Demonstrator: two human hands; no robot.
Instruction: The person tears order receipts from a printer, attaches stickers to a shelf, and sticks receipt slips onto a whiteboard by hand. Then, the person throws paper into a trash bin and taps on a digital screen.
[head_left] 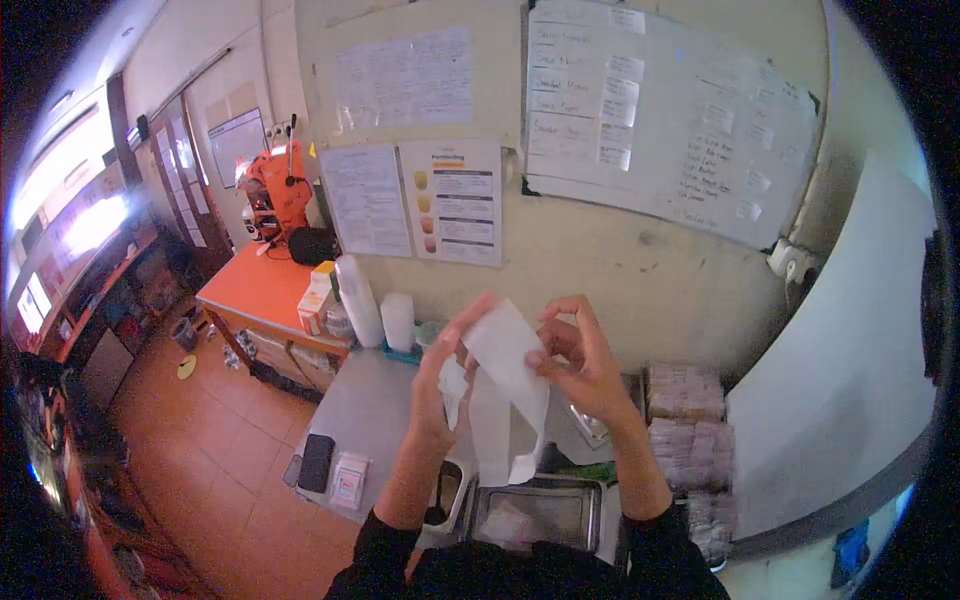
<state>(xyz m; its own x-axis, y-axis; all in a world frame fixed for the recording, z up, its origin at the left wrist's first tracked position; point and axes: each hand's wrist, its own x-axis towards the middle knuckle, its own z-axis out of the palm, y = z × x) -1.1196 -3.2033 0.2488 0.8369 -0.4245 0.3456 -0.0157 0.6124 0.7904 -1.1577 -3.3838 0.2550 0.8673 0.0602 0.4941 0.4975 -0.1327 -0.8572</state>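
Note:
A strip of thin white paper or film (507, 350) hangs folded between my two hands, above a metal table. My left hand (440, 375) is closed on its left side, with a crumpled white piece against the palm. On the right, my right hand (580, 360) pinches the strip's edge between thumb and a finger, the other fingers curled above. The strip's lower end dangles over a metal tray (592, 515) that has a pale packet (507, 525) in it.
Stacked packs (690, 445) stand right of the tray. A dark phone-like object (316, 463) and a small white packet (349, 480) lie on the metal table (375, 400). White cup stacks (360, 300) stand by the wall, beside an orange table (250, 290).

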